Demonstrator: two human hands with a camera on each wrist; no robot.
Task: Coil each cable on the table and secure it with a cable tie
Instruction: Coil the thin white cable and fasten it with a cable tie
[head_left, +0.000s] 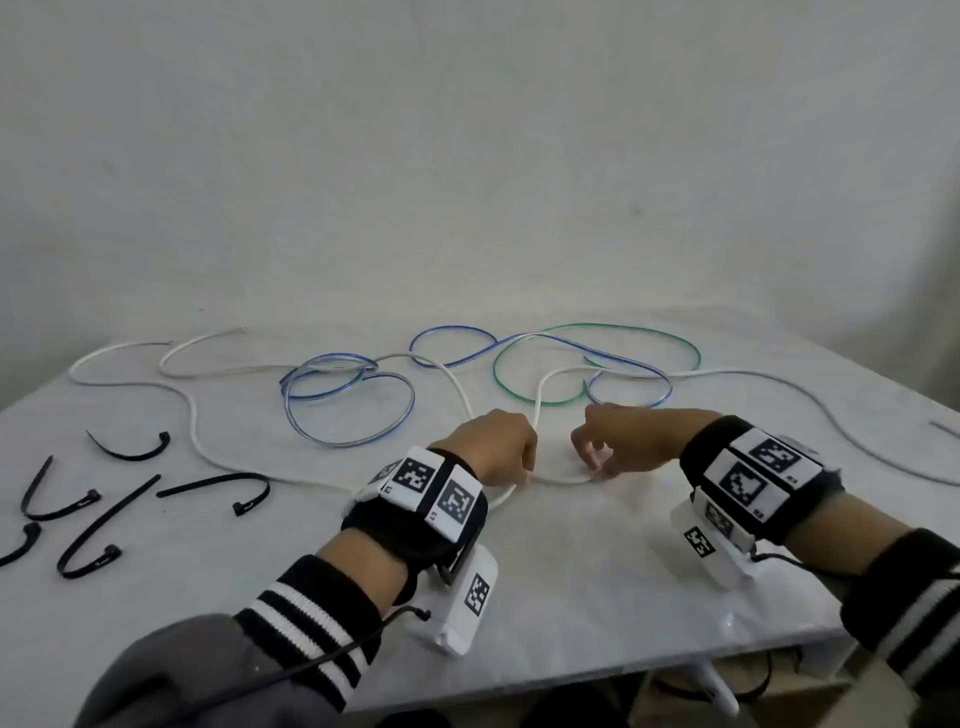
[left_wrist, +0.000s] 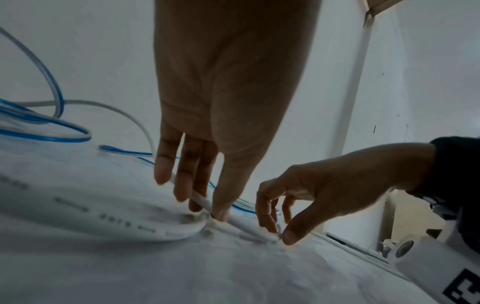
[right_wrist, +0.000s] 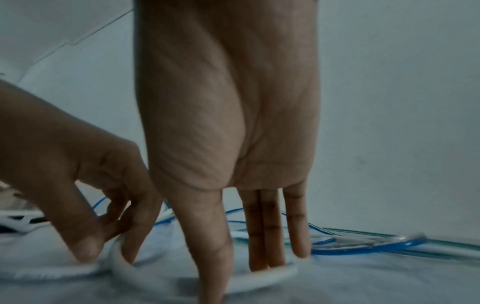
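A long white cable (head_left: 192, 415) snakes across the cloth-covered table (head_left: 571, 597), tangled at the back with a blue cable (head_left: 413, 400) and a green cable (head_left: 597, 326). Near the table's middle, the white cable forms a small loop between both hands. My left hand (head_left: 524, 462) pinches it between thumb and fingers; the left wrist view shows the white cable (left_wrist: 202, 202) running under those fingers. My right hand (head_left: 597, 465) pinches the same cable a little to the right; in the right wrist view, the right hand (right_wrist: 236, 275) reaches straight down onto the white cable (right_wrist: 272, 274).
Several black cable ties (head_left: 213, 480) lie loose at the front left of the table. The table's front edge runs close below my wrists, and a plain wall stands behind. The white cable trails off toward the right edge (head_left: 831, 421).
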